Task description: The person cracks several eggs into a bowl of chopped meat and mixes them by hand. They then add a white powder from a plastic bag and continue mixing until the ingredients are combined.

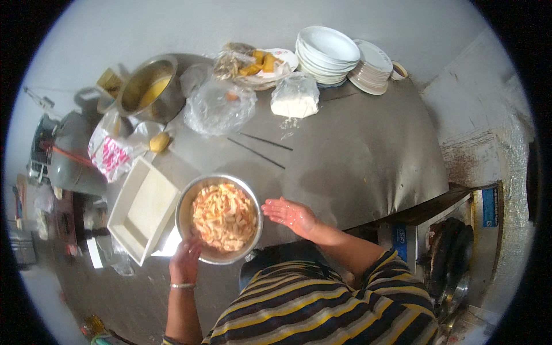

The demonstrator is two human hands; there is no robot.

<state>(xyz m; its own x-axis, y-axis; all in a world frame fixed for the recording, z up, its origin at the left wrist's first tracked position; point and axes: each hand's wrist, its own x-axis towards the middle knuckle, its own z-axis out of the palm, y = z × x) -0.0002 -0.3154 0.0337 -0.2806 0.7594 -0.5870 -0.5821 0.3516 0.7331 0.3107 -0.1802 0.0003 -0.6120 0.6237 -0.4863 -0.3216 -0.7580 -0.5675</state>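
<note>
A round stainless steel bowl (258, 233) sits near the table's front edge, holding pale pinkish strips of raw meat (224, 215) with a wet, orange-tinged coating. My left hand (185, 258) is at the bowl's lower left rim, with its fingers over the edge; the thumb cannot be made out clearly. To the right of the bowl, my right hand (291, 214) is held palm up, its fingers stretched out. Its palm glistens with moisture and nothing lies in it. Just left of the bowl stands a white rectangular plastic tray (144, 207), apparently with nothing inside.
Two dark chopsticks (261, 151) lie on the metal table (345, 164). Behind them are a bag of white powder (294, 97), a clear plastic bag (220, 108), stacked white bowls (327, 51) and plates (371, 69). A deep metal pot (148, 90) and potato (159, 142) stand left.
</note>
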